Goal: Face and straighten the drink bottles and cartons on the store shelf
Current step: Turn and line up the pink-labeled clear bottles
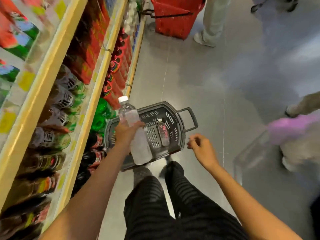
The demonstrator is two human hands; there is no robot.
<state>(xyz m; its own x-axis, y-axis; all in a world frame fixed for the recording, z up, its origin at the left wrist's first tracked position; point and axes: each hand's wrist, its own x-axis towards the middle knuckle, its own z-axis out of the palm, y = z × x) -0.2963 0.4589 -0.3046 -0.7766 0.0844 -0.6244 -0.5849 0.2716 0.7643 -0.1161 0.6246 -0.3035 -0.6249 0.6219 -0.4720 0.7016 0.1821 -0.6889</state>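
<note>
- The left hand is wrapped around the middle of a clear water bottle, white cap up and tilted toward the shelves. It hangs over the grey basket on the floor; judging from that, the bottle is either coming out of the basket for the shelf or going in, and I cannot tell which.
- The right hand holds nothing. Its fingers are loosely curled and apart, hovering just right of the basket, probably free to steady or take the next item.
- A second bottle, smaller, with a pink label, lies flat on the basket floor. It likely lies down because the basket is low and it would tip if stood up.
- The basket sits close against the lowest shelf, between the person's feet and the stock, so both are within reach.
- The drinks to be faced stand in rows on the shelves to the left: red packs, dark bottles, green bottles. Blur makes it unclear which are crooked.
- Count: two hands, two bottles off the shelf (one held, one in the basket), one grey basket, one red basket farther up the aisle, three shelf edges in view.
- Shelf stock is too smeared to count.
- Other shoppers' legs show at the top and right, well apart from the work.
</note>
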